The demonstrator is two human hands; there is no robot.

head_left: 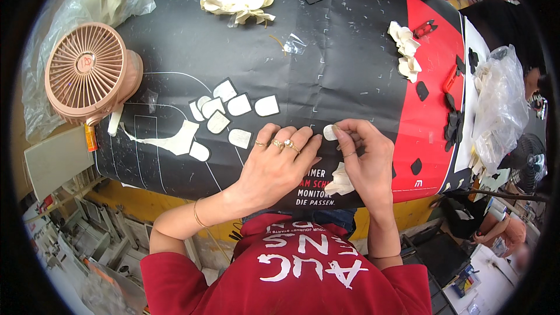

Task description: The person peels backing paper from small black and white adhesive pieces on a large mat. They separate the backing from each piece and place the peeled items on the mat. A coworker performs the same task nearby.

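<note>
As the right hand (364, 157) pinched a white piece (329, 132) edgewise, right of the fan (87, 73), seemingly for control, the left hand (280, 160) curled beside it, grip unclear!

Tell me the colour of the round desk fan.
The round desk fan is dusty pink-beige, seen best in the head view.

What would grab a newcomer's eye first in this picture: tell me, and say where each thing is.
Probably the round pink fan at the upper left, then the big black-and-red mat that fills the middle, its red part to the right. Near its front edge, the right hand pinches a small white piece beside the left hand, with rounded white pieces scattered farther left.
</note>
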